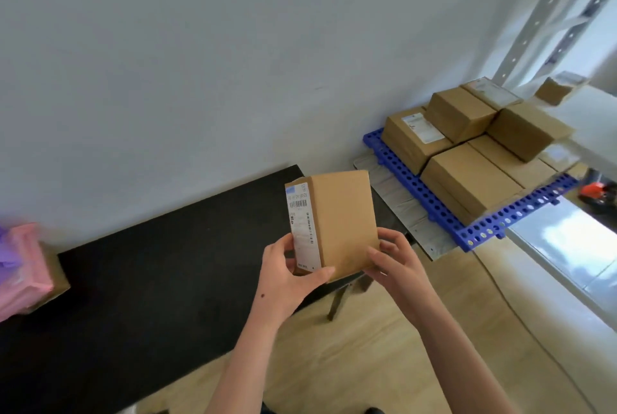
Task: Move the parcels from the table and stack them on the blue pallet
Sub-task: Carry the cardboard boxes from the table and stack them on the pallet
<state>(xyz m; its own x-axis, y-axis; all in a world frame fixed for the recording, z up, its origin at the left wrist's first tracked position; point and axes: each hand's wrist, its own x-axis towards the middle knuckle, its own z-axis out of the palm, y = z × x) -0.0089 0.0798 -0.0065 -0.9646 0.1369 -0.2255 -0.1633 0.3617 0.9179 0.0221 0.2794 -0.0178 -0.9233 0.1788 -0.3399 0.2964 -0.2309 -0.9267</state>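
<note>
I hold a brown cardboard parcel upright in the air above the right end of the black table. A white barcode label runs down its left face. My left hand grips its lower left corner, thumb across the front. My right hand grips its lower right edge. The blue perforated pallet lies on the floor at the right, by the wall. Several brown parcels are stacked on it in two layers.
A pink wrapped parcel sits at the table's left edge. White metal shelving rises at the far right, with a brown box on a white surface beside it. Wooden floor lies between table and pallet.
</note>
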